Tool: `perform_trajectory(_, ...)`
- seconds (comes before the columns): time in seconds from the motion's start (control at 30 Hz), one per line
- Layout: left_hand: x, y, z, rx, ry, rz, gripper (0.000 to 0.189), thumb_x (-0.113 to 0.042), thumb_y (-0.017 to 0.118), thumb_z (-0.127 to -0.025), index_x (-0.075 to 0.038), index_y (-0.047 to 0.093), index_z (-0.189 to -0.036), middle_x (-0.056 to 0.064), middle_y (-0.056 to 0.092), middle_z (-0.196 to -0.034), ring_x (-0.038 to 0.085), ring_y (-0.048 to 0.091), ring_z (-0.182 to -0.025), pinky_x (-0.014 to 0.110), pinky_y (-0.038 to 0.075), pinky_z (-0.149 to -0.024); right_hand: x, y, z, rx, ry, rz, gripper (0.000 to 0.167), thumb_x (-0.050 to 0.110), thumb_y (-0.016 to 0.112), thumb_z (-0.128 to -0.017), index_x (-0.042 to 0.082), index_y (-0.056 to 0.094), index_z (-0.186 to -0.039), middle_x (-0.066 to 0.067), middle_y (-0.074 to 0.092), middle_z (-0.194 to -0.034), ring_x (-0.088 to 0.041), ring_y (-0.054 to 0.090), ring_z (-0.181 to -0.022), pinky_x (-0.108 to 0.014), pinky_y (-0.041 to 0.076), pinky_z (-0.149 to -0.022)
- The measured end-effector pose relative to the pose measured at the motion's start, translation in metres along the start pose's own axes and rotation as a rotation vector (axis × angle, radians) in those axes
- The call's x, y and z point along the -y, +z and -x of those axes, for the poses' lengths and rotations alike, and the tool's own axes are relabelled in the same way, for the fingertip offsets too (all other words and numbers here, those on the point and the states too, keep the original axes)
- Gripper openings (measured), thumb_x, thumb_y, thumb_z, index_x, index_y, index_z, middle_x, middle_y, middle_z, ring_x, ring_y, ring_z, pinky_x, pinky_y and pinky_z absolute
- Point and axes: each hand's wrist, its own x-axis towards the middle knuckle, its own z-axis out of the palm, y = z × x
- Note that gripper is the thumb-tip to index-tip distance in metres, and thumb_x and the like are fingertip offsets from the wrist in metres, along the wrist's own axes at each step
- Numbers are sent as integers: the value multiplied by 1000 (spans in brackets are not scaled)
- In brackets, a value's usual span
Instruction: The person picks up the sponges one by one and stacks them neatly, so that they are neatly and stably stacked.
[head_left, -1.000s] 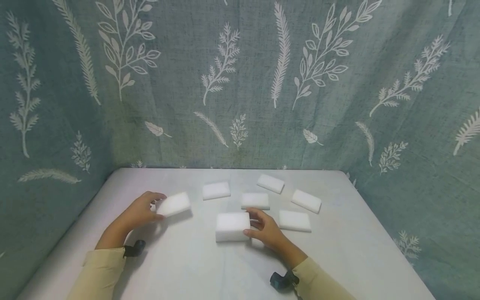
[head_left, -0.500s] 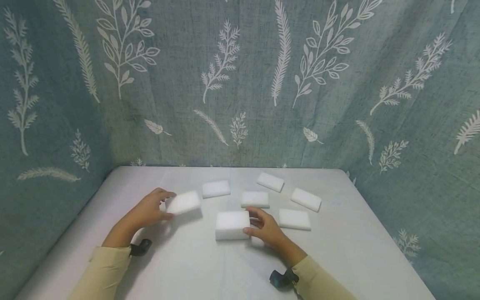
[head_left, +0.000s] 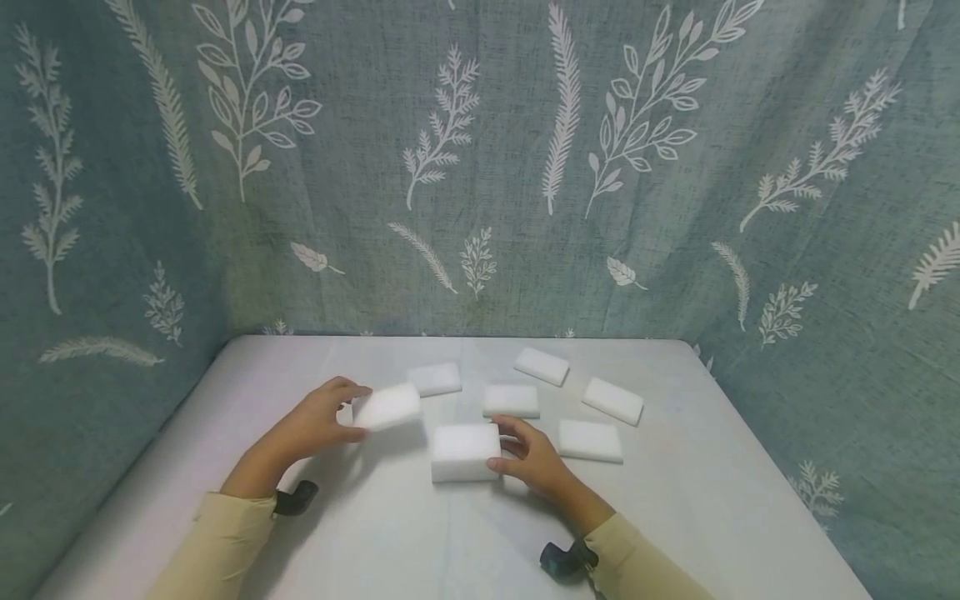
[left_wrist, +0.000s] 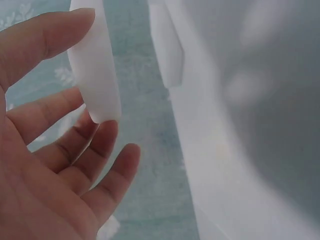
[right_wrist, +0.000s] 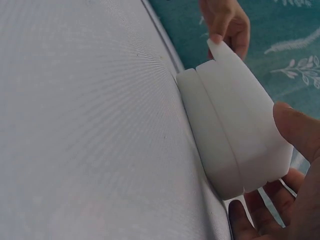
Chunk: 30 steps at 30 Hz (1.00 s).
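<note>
My left hand point(head_left: 318, 423) pinches a white rectangular foam block point(head_left: 388, 406), like a melamine sponge, above the table. In the left wrist view the thumb point(left_wrist: 55, 32) lies on one face of that block point(left_wrist: 95, 70), with fingers on the other side. A stack of two similar blocks point(head_left: 463, 454) stands on the table, just right of the held one. My right hand point(head_left: 534, 457) holds the right end of this stack between thumb and fingers. Seen from the right wrist, the two layers point(right_wrist: 225, 130) lie flush, and the left hand point(right_wrist: 230, 22) appears beyond them.
Behind the stack, several single white blocks lie flat on the white table point(head_left: 375, 533), among them one at the back left point(head_left: 435, 380) and one at the right point(head_left: 590, 440). A green leaf-patterned curtain point(head_left: 480, 167) surrounds the table's back and sides.
My left hand has carried its block rightward, closer to the stack; it now partly overlaps the back-left block in view. The right hand and the stack have stayed in place.
</note>
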Motion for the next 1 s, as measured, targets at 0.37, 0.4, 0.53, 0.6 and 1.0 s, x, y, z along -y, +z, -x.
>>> perform_trajectory(0.37, -25, 7, -4, 0, 103, -74, 62, -26, 81, -79, -5, 58, -133, 12, 53, -124, 32, 53, -114, 51, 46, -93, -1, -1, 0, 10, -13, -5, 72, 21, 81, -81, 3, 46, -142, -13, 47, -142, -31, 46, -131, -32, 38, -106)
perform_trajectory(0.4, -27, 7, -4, 0, 116, -80, 62, -26, 81, -79, -5, 58, -133, 12, 53, -124, 32, 53, -113, 51, 46, -93, -1, -1, 0, 12, -18, -8, 72, 20, 80, -81, 3, 46, -142, -13, 47, -142, -31, 45, -131, -33, 38, -106)
perform_trajectory(0.53, -33, 11, -6, -3, 150, -85, 62, -27, 81, -79, -6, 59, -133, 11, 53, -125, 30, 53, -113, 49, 47, -92, -1, -1, 1, 16, -24, -15, 68, 16, 78, -83, 2, 46, -141, -16, 47, -141, -33, 45, -130, -36, 38, -106)
perform_trajectory(0.6, -36, 13, -7, -1, 175, -81, 61, -27, 80, -79, -6, 59, -133, 11, 53, -124, 29, 54, -112, 49, 47, -92, 2, -1, 2, 16, -19, -21, 67, 13, 77, -83, 0, 46, -141, -18, 47, -141, -35, 45, -130, -39, 37, -107)
perform_trajectory(1.0, -55, 22, -9, 33, 215, -46, 61, -26, 81, -78, -8, 59, -133, 6, 52, -124, 26, 53, -113, 46, 46, -93, 21, -2, 7, 36, -33, -8, 65, 9, 75, -85, -7, 44, -139, -23, 47, -140, -39, 45, -129, -43, 38, -106)
